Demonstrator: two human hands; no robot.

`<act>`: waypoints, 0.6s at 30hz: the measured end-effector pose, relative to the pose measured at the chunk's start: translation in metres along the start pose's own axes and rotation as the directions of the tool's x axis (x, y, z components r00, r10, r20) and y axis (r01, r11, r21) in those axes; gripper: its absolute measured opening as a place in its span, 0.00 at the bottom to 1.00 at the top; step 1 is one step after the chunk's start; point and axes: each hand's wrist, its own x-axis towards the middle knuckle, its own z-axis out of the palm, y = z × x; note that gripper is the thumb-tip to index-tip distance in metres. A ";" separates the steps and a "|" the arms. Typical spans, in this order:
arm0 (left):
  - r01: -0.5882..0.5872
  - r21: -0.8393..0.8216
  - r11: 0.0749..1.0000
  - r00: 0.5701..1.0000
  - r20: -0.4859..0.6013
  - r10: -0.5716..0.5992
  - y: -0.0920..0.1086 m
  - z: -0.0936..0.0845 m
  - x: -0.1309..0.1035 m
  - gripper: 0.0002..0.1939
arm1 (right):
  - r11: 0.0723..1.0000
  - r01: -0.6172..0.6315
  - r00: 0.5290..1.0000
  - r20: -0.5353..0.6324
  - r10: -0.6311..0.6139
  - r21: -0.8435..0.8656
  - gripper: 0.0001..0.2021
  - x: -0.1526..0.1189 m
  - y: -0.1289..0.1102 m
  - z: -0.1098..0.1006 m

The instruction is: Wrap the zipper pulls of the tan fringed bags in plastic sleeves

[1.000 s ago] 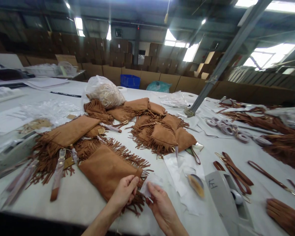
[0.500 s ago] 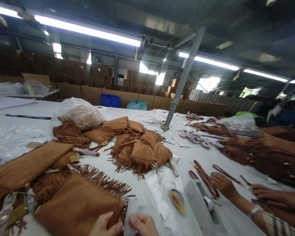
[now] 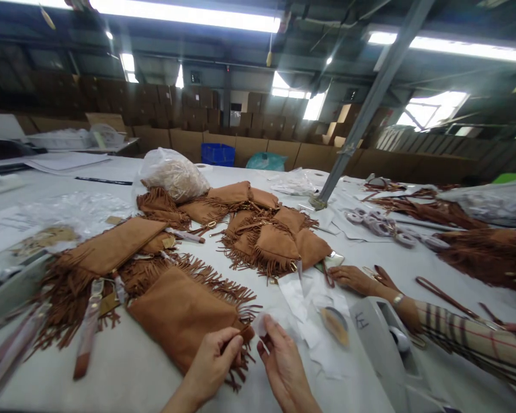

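A co-worker's hand (image 3: 355,280), over the loose brown straps (image 3: 386,277) half a second ago, is now reaching toward the pouch pile (image 3: 277,244). The left hand (image 3: 217,358) is pinching a tab (image 3: 247,332) at the right corner of a fringed pouch (image 3: 183,312), which is lying on the white table (image 3: 131,358). The right hand (image 3: 285,361) is pinching translucent film (image 3: 261,327) just beside it.

The wearer's left hand (image 3: 218,351) and right hand (image 3: 281,354) are both bare, with slim fingers (image 3: 276,331) and rounded thumb tips (image 3: 237,342). The wrists (image 3: 194,385) are bare too, as is the short stretch of forearm (image 3: 179,402) above the lower edge. Fine skin detail is blurred.
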 end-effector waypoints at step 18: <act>0.068 -0.026 0.997 0.994 -0.079 -0.070 -0.003 0.002 0.001 0.18 | 0.912 0.240 0.960 0.221 -0.172 -0.333 0.17 -0.010 0.008 0.012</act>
